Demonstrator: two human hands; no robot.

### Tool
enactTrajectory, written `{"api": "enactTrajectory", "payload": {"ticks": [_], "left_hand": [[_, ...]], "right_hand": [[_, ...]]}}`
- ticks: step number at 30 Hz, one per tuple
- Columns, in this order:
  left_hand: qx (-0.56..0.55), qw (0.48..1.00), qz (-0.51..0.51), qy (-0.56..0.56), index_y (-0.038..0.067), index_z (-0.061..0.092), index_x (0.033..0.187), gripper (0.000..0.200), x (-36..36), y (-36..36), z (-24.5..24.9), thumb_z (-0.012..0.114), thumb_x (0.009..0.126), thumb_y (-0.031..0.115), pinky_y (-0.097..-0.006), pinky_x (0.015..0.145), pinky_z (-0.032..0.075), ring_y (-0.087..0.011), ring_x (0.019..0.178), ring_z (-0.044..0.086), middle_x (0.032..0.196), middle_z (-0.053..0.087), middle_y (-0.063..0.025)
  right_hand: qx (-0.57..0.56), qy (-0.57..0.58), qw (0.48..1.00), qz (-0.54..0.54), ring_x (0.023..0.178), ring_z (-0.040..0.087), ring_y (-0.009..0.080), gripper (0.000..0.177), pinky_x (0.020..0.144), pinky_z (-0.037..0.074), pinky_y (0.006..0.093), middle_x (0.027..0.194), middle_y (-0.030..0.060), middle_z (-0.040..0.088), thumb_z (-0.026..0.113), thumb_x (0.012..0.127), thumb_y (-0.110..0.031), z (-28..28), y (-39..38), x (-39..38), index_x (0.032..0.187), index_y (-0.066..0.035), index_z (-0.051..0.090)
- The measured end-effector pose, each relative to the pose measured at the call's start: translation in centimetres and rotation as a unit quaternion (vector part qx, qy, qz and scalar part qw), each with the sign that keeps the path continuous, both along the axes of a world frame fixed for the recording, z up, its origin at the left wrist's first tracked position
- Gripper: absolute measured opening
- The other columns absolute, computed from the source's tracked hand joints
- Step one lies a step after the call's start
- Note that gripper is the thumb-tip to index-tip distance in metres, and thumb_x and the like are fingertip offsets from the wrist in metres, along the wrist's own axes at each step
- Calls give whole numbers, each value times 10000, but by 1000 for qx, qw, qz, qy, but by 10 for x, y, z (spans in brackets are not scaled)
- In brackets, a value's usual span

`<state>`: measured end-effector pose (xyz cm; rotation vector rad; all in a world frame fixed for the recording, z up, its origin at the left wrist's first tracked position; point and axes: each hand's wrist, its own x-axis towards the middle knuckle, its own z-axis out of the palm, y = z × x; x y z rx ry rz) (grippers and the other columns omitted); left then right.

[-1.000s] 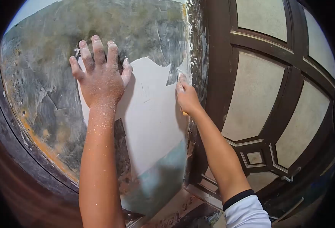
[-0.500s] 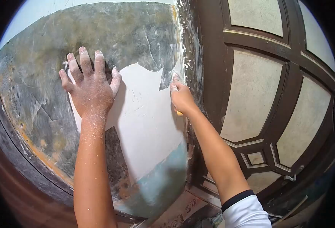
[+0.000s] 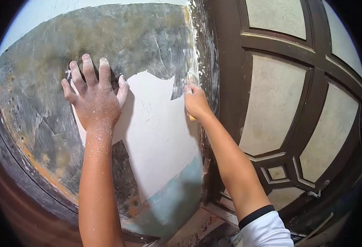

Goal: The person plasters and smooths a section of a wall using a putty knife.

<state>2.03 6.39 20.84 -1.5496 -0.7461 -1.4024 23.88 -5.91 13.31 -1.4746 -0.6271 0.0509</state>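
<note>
My left hand [image 3: 98, 94], coated in white dust, lies with fingers spread against the wall. Its palm is at the left edge of a bare white patch [image 3: 158, 123], and its fingertips touch the mottled grey-green surface [image 3: 135, 41]. My right hand [image 3: 197, 101] is closed around a scraper, whose yellow handle end [image 3: 193, 118] pokes out below the fist. The scraper's blade is mostly hidden and too small to make out, near the wall's right edge beside the door frame. A jagged grey remnant [image 3: 177, 88] of coating stands just left of my right fingers.
A dark brown panelled door [image 3: 271, 107] with pale panels and a metal latch [image 3: 314, 193] is to the right. White flakes cling to the scarred door frame [image 3: 207, 49]. Pale blue paint [image 3: 174, 191] shows low on the wall. An orange-brown band borders the wall's lower left.
My right hand and the scraper have shifted very slightly at the wall's right edge. The left hand stays spread on the wall; the view has tilted a little.
</note>
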Motion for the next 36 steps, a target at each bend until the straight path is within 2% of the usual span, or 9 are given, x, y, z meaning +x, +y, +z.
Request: {"api": "enactTrajectory", "payload": {"ticks": [2, 7, 16, 22, 23, 28, 31, 33, 36], "left_hand": [[4, 1000, 2, 7, 232, 563, 1350, 591, -2, -3, -4, 629, 871, 572, -601, 1156, 225, -344, 1455, 318, 1495, 419, -89], [1, 1000, -6, 1, 224, 571, 1348, 582, 0, 0, 1, 626, 877, 562, -605, 1157, 221, -347, 1466, 309, 1517, 413, -95], [2, 1000, -11, 5, 215, 574, 1357, 586, -1, -2, 0, 613, 880, 555, -617, 1158, 218, -360, 1460, 309, 1516, 401, -101], [0, 1000, -4, 17, 201, 570, 1358, 584, 0, -1, -1, 603, 894, 553, -620, 1163, 212, -372, 1464, 300, 1514, 404, -114], [-4, 1000, 6, 15, 203, 567, 1360, 587, 0, -3, -1, 604, 893, 556, -619, 1163, 212, -373, 1464, 300, 1516, 403, -115], [-15, 1000, 9, 5, 215, 565, 1363, 587, 0, -4, 1, 606, 894, 565, -604, 1165, 213, -361, 1470, 302, 1531, 403, -111], [-16, 1000, 20, 5, 223, 567, 1364, 575, -1, -7, 0, 611, 901, 562, -585, 1174, 211, -342, 1469, 307, 1529, 410, -98], [-20, 999, 33, 3, 229, 564, 1369, 567, -1, -8, 1, 611, 913, 563, -562, 1182, 206, -323, 1466, 308, 1524, 418, -81], [-4, 1000, 21, 1, 220, 578, 1350, 573, 0, -3, 1, 603, 893, 564, -597, 1171, 211, -361, 1469, 314, 1527, 412, -108]], "right_hand": [[-13, -26, 1000, -6, 511, 573, 210, 508, 519, 488, 361, 714, 119, 631, 462, 1065, -240, -4, 0, 1, 1535, -47, 458], [21, -61, 997, -32, 506, 568, 211, 416, 483, 462, 362, 694, 87, 597, 472, 1060, -254, -3, 9, 13, 1381, -27, 608], [26, 31, 999, 5, 481, 522, 174, 423, 423, 433, 375, 710, 72, 595, 493, 1052, -245, 3, -1, 1, 1418, -52, 582], [56, -47, 997, -27, 534, 573, 182, 406, 433, 433, 387, 801, 130, 657, 479, 1016, -187, 12, 14, 18, 1360, -8, 601], [79, 19, 997, -5, 646, 593, 181, 325, 580, 480, 361, 833, 119, 672, 501, 1054, -240, 9, 11, 11, 1250, -39, 665], [-23, -28, 999, -12, 630, 582, 207, 295, 594, 486, 367, 867, 161, 692, 499, 1061, -248, -13, -12, -16, 1197, -48, 668], [-41, 6, 999, 24, 532, 520, 198, 353, 514, 463, 393, 794, 149, 674, 477, 1074, -255, -51, -3, -26, 1332, -72, 633], [34, -153, 987, -32, 429, 447, 182, 434, 429, 414, 413, 699, 128, 637, 456, 1085, -253, -78, 8, -30, 1491, -117, 529], [-27, -62, 997, 29, 461, 465, 175, 507, 491, 454, 401, 684, 99, 615, 449, 1091, -251, -77, -4, -40, 1583, -139, 399]]}}
